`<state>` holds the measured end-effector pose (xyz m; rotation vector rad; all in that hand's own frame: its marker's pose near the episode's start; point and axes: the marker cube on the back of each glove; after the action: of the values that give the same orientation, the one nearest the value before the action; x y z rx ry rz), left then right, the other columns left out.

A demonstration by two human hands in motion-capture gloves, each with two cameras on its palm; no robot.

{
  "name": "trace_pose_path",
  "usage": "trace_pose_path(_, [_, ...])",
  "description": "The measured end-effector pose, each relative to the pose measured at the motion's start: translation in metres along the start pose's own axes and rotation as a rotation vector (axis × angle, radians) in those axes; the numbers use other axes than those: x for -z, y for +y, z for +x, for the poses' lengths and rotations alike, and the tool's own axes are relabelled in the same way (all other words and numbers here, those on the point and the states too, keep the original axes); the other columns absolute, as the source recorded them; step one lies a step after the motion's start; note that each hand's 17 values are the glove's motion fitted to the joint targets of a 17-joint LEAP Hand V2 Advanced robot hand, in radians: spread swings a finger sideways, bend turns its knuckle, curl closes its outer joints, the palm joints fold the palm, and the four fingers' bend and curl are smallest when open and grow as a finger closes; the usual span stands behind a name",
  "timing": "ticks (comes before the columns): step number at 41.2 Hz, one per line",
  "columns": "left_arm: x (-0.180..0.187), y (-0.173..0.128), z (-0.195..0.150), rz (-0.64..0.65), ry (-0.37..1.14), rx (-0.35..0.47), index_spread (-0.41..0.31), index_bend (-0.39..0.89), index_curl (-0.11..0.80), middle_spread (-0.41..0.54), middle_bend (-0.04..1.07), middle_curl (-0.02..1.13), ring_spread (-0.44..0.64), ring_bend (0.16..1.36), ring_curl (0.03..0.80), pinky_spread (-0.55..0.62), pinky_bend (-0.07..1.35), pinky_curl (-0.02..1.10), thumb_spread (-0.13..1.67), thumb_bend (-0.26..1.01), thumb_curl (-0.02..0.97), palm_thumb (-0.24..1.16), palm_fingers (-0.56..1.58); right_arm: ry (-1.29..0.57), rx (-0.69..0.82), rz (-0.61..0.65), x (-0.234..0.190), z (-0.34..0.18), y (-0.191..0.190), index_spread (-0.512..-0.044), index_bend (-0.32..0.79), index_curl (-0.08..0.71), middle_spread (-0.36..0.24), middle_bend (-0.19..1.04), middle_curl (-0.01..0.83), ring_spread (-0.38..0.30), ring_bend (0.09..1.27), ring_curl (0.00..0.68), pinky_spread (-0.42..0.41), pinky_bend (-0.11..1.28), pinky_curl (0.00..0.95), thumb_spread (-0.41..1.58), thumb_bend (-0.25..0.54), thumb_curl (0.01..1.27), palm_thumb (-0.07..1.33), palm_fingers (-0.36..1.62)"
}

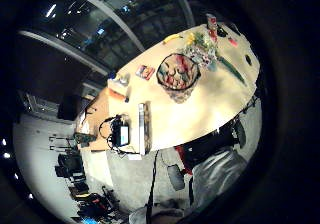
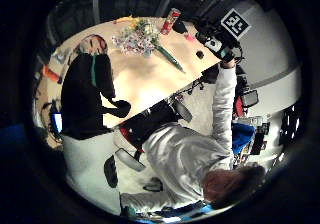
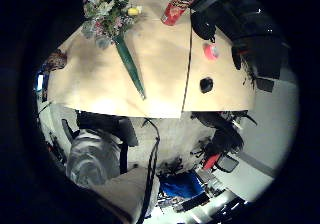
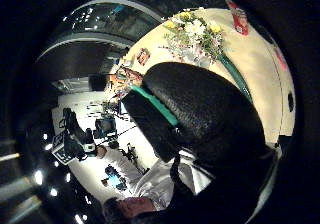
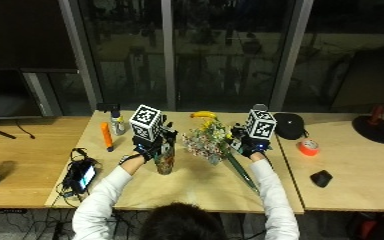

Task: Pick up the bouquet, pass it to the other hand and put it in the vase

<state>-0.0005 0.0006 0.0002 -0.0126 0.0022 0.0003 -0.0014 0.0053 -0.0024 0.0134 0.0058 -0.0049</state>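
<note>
Bouquet of pale flowers in a green tapering wrap (image 5: 213, 145) lies on the wooden table (image 5: 192, 187), stem end toward the person, nearer the right hand (image 5: 250, 146); finger states unclear. Patterned vase (image 5: 165, 161) stands by the left hand (image 5: 144, 149).

Banana (image 5: 204, 114), orange tape roll (image 5: 308, 147), black cap (image 5: 289, 125)

One bouquet (image 5: 208, 141) lying on the table (image 5: 192, 187). One vase (image 5: 165, 161). One banana (image 5: 204, 114). One red tube of crisps (image 3: 179, 4). One roll of pink tape (image 5: 308, 147). One orange marker (image 5: 105, 136). One small bottle (image 5: 117, 124). One black cap (image 5: 289, 125). One small black lump (image 5: 320, 178). One phone-like device with cables (image 5: 83, 175). Two gloved hands, the left hand (image 5: 149, 148) and the right hand (image 5: 252, 145).
</note>
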Motion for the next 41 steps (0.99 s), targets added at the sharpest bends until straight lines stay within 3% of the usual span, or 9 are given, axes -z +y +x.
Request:
trace_pose_path(4, [-0.001,0.002,-0.001,-0.021,0.012,0.005,-0.016,0.37,0.153,0.183,0.15,0.07,0.26,0.34,0.091,0.28,0.25,0.1,0.7,0.32,0.138,0.47,0.32,0.011,0.006,0.06,0.006,0.0,0.014,-0.277,0.14,0.071,-0.007,0.27,0.099,0.066,0.23,0.065,0.146,0.33,0.118,0.67,0.128,0.06,0.23,0.13])
trace_pose_path(8, [-0.003,0.002,0.0,-0.028,0.018,0.003,-0.018,0.37,0.197,0.219,0.15,0.1,0.32,0.35,0.117,0.33,0.25,0.13,0.88,0.32,0.175,0.49,0.29,0.026,0.015,0.092,0.007,0.004,0.026,-0.325,0.14,0.098,-0.008,0.29,0.134,0.08,0.24,0.089,0.174,0.33,0.153,0.84,0.117,0.08,0.24,0.11])
trace_pose_path(16, [-0.019,0.002,0.007,-0.019,0.001,-0.021,-0.019,0.37,0.261,0.253,0.15,0.13,0.39,0.37,0.145,0.39,0.25,0.18,1.08,0.28,0.23,0.47,0.27,0.089,0.043,-0.03,-0.003,0.002,0.042,-0.368,0.15,0.139,-0.009,0.3,0.186,0.097,0.26,0.122,0.195,0.33,0.197,1.04,0.087,0.12,0.26,0.1])
trace_pose_path(21, [-0.042,0.003,0.011,-0.03,0.007,-0.021,-0.021,0.37,0.294,0.261,0.16,0.15,0.41,0.36,0.156,0.4,0.24,0.19,1.14,0.24,0.254,0.45,0.27,0.082,0.034,-0.025,0.005,-0.002,0.031,-0.379,0.13,0.154,-0.006,0.29,0.209,0.101,0.28,0.143,0.196,0.34,0.221,1.11,0.069,0.14,0.27,0.1])
trace_pose_path(32, [-0.063,0.013,0.025,-0.037,0.147,-0.048,-0.009,0.3,0.326,0.263,0.17,0.19,0.43,0.37,0.18,0.41,0.23,0.23,1.21,0.18,0.294,0.45,0.25,0.057,-0.07,-0.005,0.01,0.012,0.005,-0.346,0.12,0.161,0.048,0.25,0.24,0.133,0.36,0.194,0.234,0.44,0.281,1.11,-0.018,0.17,0.21,0.15])
trace_pose_path(37, [-0.065,0.015,0.031,-0.023,0.157,-0.067,0.009,0.24,0.33,0.272,0.17,0.2,0.44,0.39,0.191,0.41,0.24,0.25,1.22,0.14,0.306,0.45,0.24,0.03,-0.133,0.01,-0.001,0.03,-0.004,-0.268,0.04,0.128,0.08,0.26,0.258,0.154,0.5,0.238,0.246,0.55,0.313,1.12,0.005,0.2,0.27,0.32])
trace_pose_path(41, [-0.068,0.014,0.036,-0.027,0.155,-0.083,0.021,0.22,0.338,0.275,0.17,0.21,0.44,0.39,0.198,0.41,0.25,0.26,1.21,0.11,0.312,0.44,0.23,0.01,-0.196,0.004,-0.016,0.049,-0.01,-0.239,0.05,0.118,0.091,0.26,0.275,0.156,0.53,0.254,0.248,0.58,0.326,1.12,0.001,0.22,0.3,0.31])
